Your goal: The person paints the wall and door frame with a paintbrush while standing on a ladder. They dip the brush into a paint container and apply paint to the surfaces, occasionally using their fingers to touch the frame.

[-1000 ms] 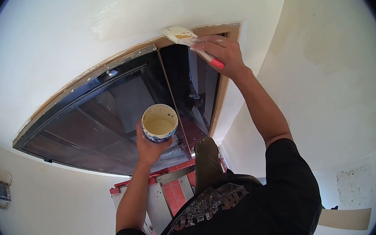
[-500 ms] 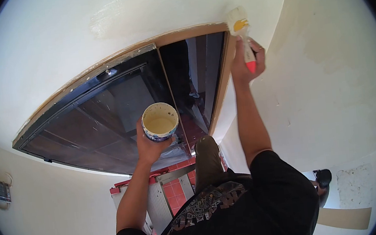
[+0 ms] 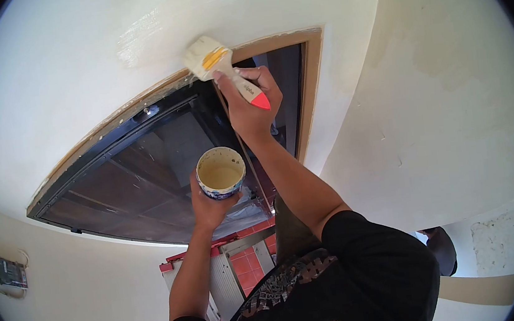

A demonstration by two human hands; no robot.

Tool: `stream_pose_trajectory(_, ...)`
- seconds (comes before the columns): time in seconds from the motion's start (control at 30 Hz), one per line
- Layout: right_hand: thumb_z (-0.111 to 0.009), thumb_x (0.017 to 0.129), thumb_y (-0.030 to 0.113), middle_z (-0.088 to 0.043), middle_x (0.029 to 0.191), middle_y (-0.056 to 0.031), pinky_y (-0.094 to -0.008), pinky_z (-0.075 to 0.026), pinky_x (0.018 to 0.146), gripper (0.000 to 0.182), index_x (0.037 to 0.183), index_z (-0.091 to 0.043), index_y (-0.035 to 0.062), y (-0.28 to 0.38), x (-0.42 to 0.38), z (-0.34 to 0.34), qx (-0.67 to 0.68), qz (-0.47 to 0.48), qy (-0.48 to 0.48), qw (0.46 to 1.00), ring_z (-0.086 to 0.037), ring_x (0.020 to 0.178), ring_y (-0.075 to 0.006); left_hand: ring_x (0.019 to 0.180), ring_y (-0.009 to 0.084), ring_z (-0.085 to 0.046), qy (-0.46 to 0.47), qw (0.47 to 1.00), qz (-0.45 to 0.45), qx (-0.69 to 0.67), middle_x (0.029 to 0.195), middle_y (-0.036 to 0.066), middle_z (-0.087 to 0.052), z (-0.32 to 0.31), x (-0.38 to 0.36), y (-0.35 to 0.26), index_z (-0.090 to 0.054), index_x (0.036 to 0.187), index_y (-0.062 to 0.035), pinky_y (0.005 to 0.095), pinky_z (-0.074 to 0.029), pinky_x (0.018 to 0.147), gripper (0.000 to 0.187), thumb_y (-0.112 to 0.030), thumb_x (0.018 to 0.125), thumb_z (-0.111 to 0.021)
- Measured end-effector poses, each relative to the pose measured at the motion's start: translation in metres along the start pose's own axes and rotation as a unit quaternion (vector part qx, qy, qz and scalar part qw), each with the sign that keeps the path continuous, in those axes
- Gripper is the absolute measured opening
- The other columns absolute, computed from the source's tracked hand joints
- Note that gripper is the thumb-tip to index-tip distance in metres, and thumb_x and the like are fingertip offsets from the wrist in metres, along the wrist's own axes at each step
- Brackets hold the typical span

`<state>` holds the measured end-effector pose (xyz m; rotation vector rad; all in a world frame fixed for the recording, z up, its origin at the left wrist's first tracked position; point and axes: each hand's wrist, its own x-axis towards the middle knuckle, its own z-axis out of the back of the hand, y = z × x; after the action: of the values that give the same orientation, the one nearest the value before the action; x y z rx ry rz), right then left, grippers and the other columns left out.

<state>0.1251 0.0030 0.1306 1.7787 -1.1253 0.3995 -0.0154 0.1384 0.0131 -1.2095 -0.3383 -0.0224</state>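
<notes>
My right hand [image 3: 253,107] is wrapped round the wooden handle of a wide paintbrush [image 3: 209,59] with a red tip and a yellow patch near the bristles. The bristles lie at the upper edge of the brown door frame [image 3: 315,73], by the pale wall [image 3: 71,61]. In my left hand [image 3: 209,204] is an open paint tub [image 3: 220,170] with cream paint inside and smears on its rim, held upright in front of the dark door [image 3: 138,166]. A wet-looking streaked patch shows on the wall, up and to the left of the brush.
A metal ladder [image 3: 225,283] with red parts stands below me on red floor tiles [image 3: 247,271]. An electrical box [image 3: 11,273] with loose wires is on the left wall. A dark object [image 3: 443,250] shows at the lower right, past my shoulder.
My right hand has moved left with the brush, from the frame's upper right corner to the middle of its top edge. The tub has barely moved.
</notes>
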Motion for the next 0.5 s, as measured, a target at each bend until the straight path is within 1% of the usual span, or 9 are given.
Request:
stream_pose_trajectory(0.07, -0.089, 0.082, 0.001, -0.067, 0.085, -0.0030, -0.0211, -0.050, 0.066, 0.026, 0.090, -0.064, 0.0018, 0.010, 0.000, 0.000, 0.029, -0.017, 0.027, 0.999, -0.062, 0.074, -0.0044, 0.122, 0.0261, -0.062, -0.001, 1.000, 0.003, -0.003, 0.130, 0.013, -0.062, 0.000, -0.002, -0.001, -0.042, 0.142, -0.0034, 0.0380, -0.048, 0.107, 0.100, -0.005, 0.058, -0.097)
stream_pose_trajectory(0.13, -0.089, 0.081, 0.000, -0.069, 0.090, -0.0049, -0.0222, -0.054, 0.070, 0.028, 0.093, -0.064, 0.0017, 0.018, 0.004, 0.001, 0.069, -0.068, 0.079, 0.992, -0.064, 0.079, -0.0064, 0.123, 0.0261, -0.061, 0.005, 1.000, 0.002, 0.022, 0.130, 0.013, -0.062, 0.001, -0.001, -0.001, -0.041, 0.142, -0.0029, 0.0378, -0.048, 0.107, 0.101, -0.006, 0.058, -0.097)
stream_pose_trajectory(0.17, -0.089, 0.081, 0.000, -0.069, 0.090, -0.0049, -0.0222, -0.054, 0.070, 0.028, 0.093, -0.064, 0.0017, 0.018, 0.006, 0.001, 0.070, -0.072, 0.083, 0.991, -0.064, 0.079, -0.0064, 0.123, 0.0261, -0.061, 0.001, 1.000, 0.006, 0.022, 0.130, 0.013, -0.062, 0.000, -0.001, -0.001, -0.041, 0.142, -0.0029, 0.0378, -0.048, 0.107, 0.101, -0.006, 0.058, -0.097)
stream_pose_trajectory(0.27, -0.088, 0.084, 0.005, -0.071, 0.088, -0.0052, -0.0224, -0.055, 0.072, 0.028, 0.097, -0.065, -0.0011, 0.014, 0.013, -0.004, 0.141, -0.134, 0.113, 0.974, -0.064, 0.084, -0.0050, 0.125, 0.0258, -0.061, -0.014, 1.000, 0.012, 0.004, 0.132, 0.013, -0.062, 0.001, -0.002, -0.001, -0.040, 0.144, -0.0021, 0.0378, -0.047, 0.108, 0.104, -0.007, 0.058, -0.098)
stream_pose_trajectory(0.33, -0.087, 0.087, 0.006, -0.072, 0.091, -0.0074, -0.0243, -0.056, 0.073, 0.026, 0.101, -0.066, -0.0021, 0.013, 0.021, -0.006, 0.101, -0.047, 0.096, 0.989, -0.067, 0.085, -0.0077, 0.126, 0.0259, -0.060, -0.011, 0.999, -0.009, 0.040, 0.132, 0.013, -0.062, 0.002, -0.002, 0.000, -0.038, 0.145, -0.0018, 0.0383, -0.047, 0.109, 0.107, -0.008, 0.057, -0.099)
stream_pose_trajectory(0.37, -0.085, 0.088, 0.006, -0.073, 0.092, -0.0081, -0.0253, -0.057, 0.073, 0.025, 0.102, -0.067, -0.0020, 0.017, 0.022, -0.010, 0.108, -0.037, 0.097, 0.989, -0.068, 0.086, -0.0097, 0.127, 0.0267, -0.059, -0.001, 1.000, 0.001, 0.008, 0.132, 0.013, -0.061, 0.002, -0.001, 0.006, -0.038, 0.146, -0.0023, 0.0393, -0.046, 0.110, 0.110, -0.010, 0.056, -0.099)
stream_pose_trajectory(0.43, -0.083, 0.090, 0.004, -0.075, 0.095, -0.0115, -0.0277, -0.058, 0.074, 0.021, 0.103, -0.068, -0.0022, 0.028, 0.015, -0.022, 0.099, -0.023, 0.112, 0.989, -0.071, 0.088, -0.0153, 0.128, 0.0281, -0.059, -0.016, 1.000, 0.004, 0.012, 0.133, 0.014, -0.061, 0.003, -0.002, 0.001, -0.038, 0.146, -0.0027, 0.0401, -0.046, 0.111, 0.110, -0.011, 0.055, -0.100)
stream_pose_trajectory(0.47, -0.083, 0.090, 0.004, -0.075, 0.095, -0.0115, -0.0277, -0.058, 0.074, 0.021, 0.103, -0.068, -0.0022, 0.028, 0.008, -0.034, 0.104, -0.025, 0.123, 0.987, -0.071, 0.088, -0.0153, 0.128, 0.0295, -0.058, -0.008, 1.000, 0.005, 0.022, 0.133, 0.014, -0.060, 0.004, -0.002, -0.002, -0.039, 0.146, -0.0030, 0.0409, -0.045, 0.112, 0.110, -0.012, 0.055, -0.100)
stream_pose_trajectory(0.5, -0.084, 0.089, 0.003, -0.075, 0.098, -0.0130, -0.0276, -0.058, 0.076, 0.023, 0.104, -0.068, -0.0021, 0.027, -0.003, -0.050, 0.102, 0.050, 0.149, 0.982, -0.073, 0.088, -0.0161, 0.128, 0.0295, -0.058, -0.016, 1.000, 0.007, 0.020, 0.133, 0.014, -0.060, 0.005, -0.002, 0.000, -0.039, 0.146, -0.0030, 0.0409, -0.045, 0.112, 0.110, -0.012, 0.055, -0.100)
